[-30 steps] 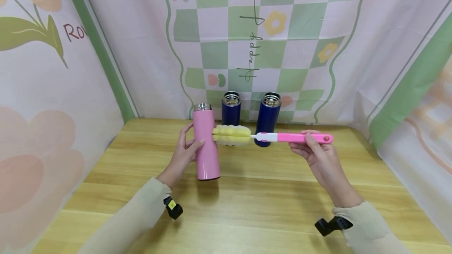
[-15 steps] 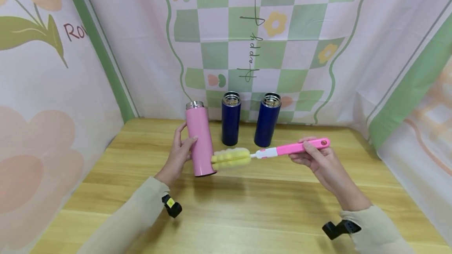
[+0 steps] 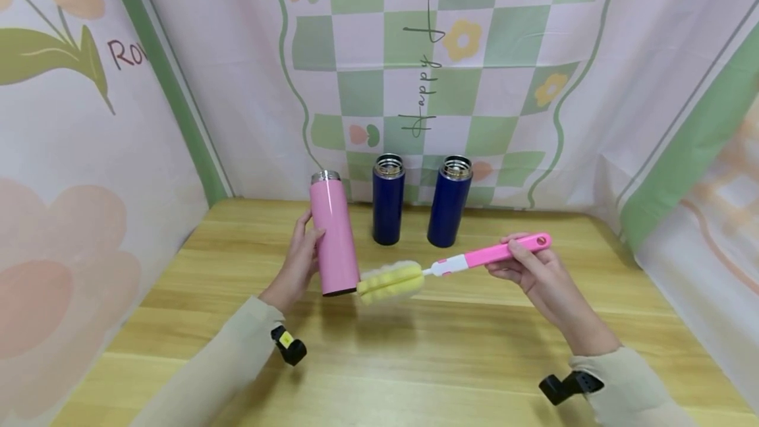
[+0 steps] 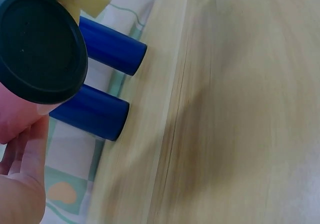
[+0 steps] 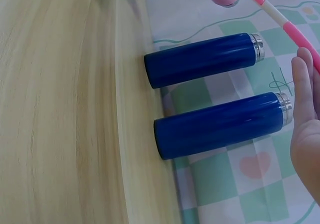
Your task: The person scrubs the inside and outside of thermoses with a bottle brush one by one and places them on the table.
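Observation:
My left hand (image 3: pixel 296 265) grips an uncapped pink vacuum flask (image 3: pixel 334 236) from its left side, holding it slightly tilted above the table. The flask's dark base (image 4: pixel 42 46) faces the left wrist camera. With my right hand (image 3: pixel 542 282) I pinch the pink handle of a bottle brush (image 3: pixel 489 255). Its yellow sponge head (image 3: pixel 391 282) points left, at the outside of the flask near the base; whether it touches cannot be told. In the right wrist view, the right hand (image 5: pixel 307 129) is partly cut off by the frame edge.
Two uncapped dark blue flasks stand upright at the back of the wooden table (image 3: pixel 415 361): one left (image 3: pixel 388 206), one right (image 3: pixel 449 209). Behind them hangs a green-and-white checked cloth (image 3: pixel 409 38). Black cameras sit at both wrists.
The brush head has come down along the flask's side from its middle to near the base, and its handle now slants. The pink flask has shifted a little left, tilting more.

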### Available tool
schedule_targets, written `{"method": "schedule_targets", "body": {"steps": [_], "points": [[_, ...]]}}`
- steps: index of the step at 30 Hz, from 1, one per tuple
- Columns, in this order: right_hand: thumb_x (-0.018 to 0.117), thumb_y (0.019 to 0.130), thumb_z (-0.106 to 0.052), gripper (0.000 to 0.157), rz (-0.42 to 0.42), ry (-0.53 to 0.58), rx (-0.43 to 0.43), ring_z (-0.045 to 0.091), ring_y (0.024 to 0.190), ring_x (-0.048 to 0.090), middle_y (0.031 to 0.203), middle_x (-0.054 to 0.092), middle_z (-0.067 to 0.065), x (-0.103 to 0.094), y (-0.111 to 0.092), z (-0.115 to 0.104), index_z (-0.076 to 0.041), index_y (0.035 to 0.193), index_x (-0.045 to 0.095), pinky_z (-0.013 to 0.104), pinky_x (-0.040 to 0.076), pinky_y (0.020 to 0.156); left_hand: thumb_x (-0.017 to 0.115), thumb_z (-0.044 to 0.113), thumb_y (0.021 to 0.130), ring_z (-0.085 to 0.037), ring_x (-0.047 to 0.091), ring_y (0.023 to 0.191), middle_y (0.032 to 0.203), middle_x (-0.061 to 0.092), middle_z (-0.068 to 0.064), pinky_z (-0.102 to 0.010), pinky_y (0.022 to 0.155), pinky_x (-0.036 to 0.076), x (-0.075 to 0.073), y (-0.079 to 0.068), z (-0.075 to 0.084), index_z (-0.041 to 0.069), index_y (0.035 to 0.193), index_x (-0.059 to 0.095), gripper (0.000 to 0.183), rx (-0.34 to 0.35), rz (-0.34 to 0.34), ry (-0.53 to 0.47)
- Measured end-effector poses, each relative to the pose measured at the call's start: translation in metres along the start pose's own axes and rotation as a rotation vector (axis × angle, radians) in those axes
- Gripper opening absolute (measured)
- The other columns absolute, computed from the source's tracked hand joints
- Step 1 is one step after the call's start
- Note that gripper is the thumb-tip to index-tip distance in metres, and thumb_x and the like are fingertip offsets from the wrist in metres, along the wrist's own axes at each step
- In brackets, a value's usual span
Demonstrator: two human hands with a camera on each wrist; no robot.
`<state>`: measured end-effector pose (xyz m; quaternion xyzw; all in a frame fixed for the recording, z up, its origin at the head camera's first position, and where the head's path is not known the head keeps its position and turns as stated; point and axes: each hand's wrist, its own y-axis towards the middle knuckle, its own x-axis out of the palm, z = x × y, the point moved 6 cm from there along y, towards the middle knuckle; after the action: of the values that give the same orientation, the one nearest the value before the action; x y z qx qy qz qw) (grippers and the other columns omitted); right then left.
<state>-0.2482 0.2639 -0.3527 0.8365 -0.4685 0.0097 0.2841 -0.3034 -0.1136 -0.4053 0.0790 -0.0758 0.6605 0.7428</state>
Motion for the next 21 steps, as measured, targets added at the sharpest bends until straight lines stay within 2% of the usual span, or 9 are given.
{"method": "schedule_targets", "body": {"steps": [6, 14, 21], "points": [[0.028, 0.108, 0.004, 0.034, 0.003, 0.021, -0.008, 0.027, 0.098, 0.072, 0.111, 0.069, 0.021, 0.0005, 0.0003, 0.0022, 0.005, 0.122, 0.059, 0.036, 0.053, 0.088, 0.069, 0.034, 0.095, -0.037, 0.058, 0.118, 0.136, 0.052, -0.021, -0.05, 0.094, 0.051, 0.0027, -0.0002, -0.0036, 0.036, 0.157, 0.016, 0.082, -0.012, -0.017, 0.006], [0.03, 0.108, 0.002, 0.03, 0.034, -0.005, -0.022, 0.027, 0.099, 0.071, 0.111, 0.069, 0.02, -0.0013, 0.0014, 0.0025, 0.006, 0.121, 0.057, 0.035, 0.053, 0.088, 0.073, 0.028, 0.092, -0.037, 0.057, 0.115, 0.136, 0.047, -0.019, -0.05, 0.092, 0.052, 0.0065, 0.0012, -0.0058, 0.034, 0.157, 0.021, 0.083, -0.003, -0.012, 0.058], [0.032, 0.108, 0.001, 0.028, 0.08, 0.002, -0.048, 0.026, 0.098, 0.071, 0.109, 0.07, 0.02, -0.0031, 0.0028, 0.001, 0.006, 0.119, 0.057, 0.035, 0.053, 0.088, 0.072, 0.031, 0.093, -0.035, 0.056, 0.115, 0.134, 0.045, -0.018, -0.048, 0.091, 0.052, 0.0094, -0.0007, -0.0054, 0.034, 0.158, 0.018, 0.085, 0.018, -0.051, 0.126]]}}
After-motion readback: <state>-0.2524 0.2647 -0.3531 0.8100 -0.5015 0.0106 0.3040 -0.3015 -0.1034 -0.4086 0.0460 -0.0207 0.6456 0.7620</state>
